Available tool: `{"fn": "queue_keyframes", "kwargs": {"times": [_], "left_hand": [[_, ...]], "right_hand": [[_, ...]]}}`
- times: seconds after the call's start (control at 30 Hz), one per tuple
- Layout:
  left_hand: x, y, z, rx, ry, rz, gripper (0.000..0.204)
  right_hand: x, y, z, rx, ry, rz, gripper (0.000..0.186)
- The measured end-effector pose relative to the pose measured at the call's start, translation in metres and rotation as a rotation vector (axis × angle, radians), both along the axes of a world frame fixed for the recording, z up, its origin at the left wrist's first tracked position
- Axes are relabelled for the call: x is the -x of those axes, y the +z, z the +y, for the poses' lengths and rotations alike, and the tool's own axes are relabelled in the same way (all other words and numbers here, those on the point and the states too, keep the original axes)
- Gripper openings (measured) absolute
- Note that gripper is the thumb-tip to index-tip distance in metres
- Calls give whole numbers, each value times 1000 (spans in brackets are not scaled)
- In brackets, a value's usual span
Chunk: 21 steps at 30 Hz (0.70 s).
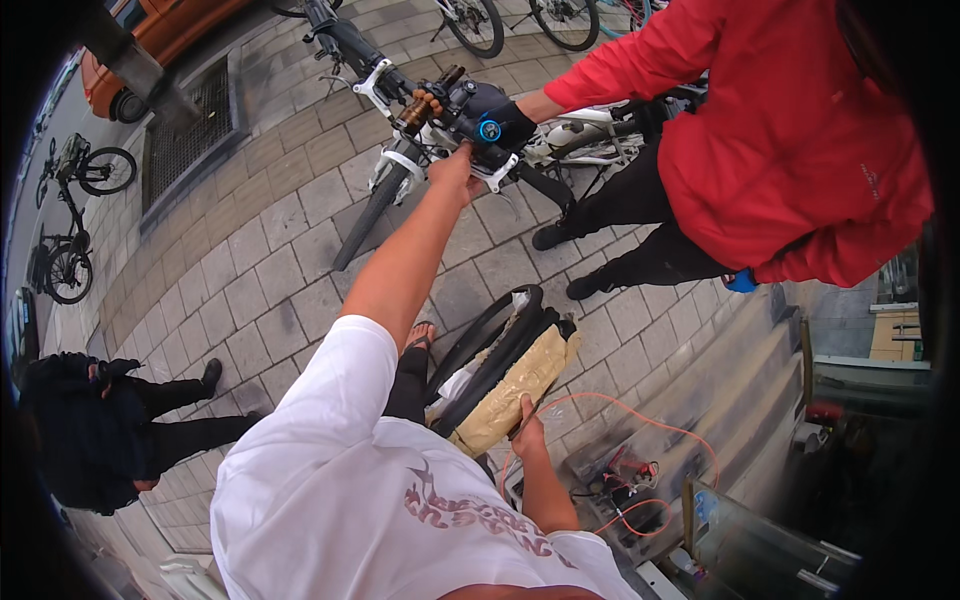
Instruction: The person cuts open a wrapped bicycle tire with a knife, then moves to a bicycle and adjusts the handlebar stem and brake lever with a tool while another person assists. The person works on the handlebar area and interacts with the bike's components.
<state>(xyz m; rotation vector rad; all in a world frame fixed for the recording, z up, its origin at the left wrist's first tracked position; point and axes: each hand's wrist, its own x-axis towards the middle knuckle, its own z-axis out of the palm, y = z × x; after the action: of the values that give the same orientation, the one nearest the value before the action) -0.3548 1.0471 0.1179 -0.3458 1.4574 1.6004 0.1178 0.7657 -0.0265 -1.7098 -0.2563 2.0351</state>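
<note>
My left arm reaches out to a white and black bicycle [395, 160], and my left hand [455, 172] is closed on its handlebar [493, 158], fingers partly hidden. A round blue-rimmed piece [488, 131] and brown beads [428, 101] sit on the bar. Down by my side, my right hand [528, 425] is closed on the edge of a tyre wrapped in tan paper [515, 393]. Black tyres [487, 375] with white wrapping scraps stand against it. A co-worker's dark-gloved hand [508, 124] also rests on the bar.
The person in the red jacket [780, 140] stands across the bicycle. Another person in dark clothes [90, 430] is at the left. An orange hose [640, 410] loops over steps [715, 390] at the right. More bicycles [475, 22] and an orange car [160, 40] are farther off.
</note>
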Motion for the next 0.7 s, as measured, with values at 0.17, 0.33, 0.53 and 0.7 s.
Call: {"fn": "queue_keyframes", "kwargs": {"times": [0.17, 0.33, 0.53, 0.7], "left_hand": [[-2, -4, 2, 4, 1, 70, 45], [4, -17, 7, 37, 38, 115, 47], [3, -15, 8, 45, 51, 145, 44], [5, -26, 3, -100, 22, 154, 25]], "right_hand": [[0, 4, 0, -1, 12, 7, 69], [1, 4, 2, 6, 16, 16, 68], [4, 9, 4, -6, -1, 21, 67], [5, 14, 3, -4, -8, 24, 65]]}}
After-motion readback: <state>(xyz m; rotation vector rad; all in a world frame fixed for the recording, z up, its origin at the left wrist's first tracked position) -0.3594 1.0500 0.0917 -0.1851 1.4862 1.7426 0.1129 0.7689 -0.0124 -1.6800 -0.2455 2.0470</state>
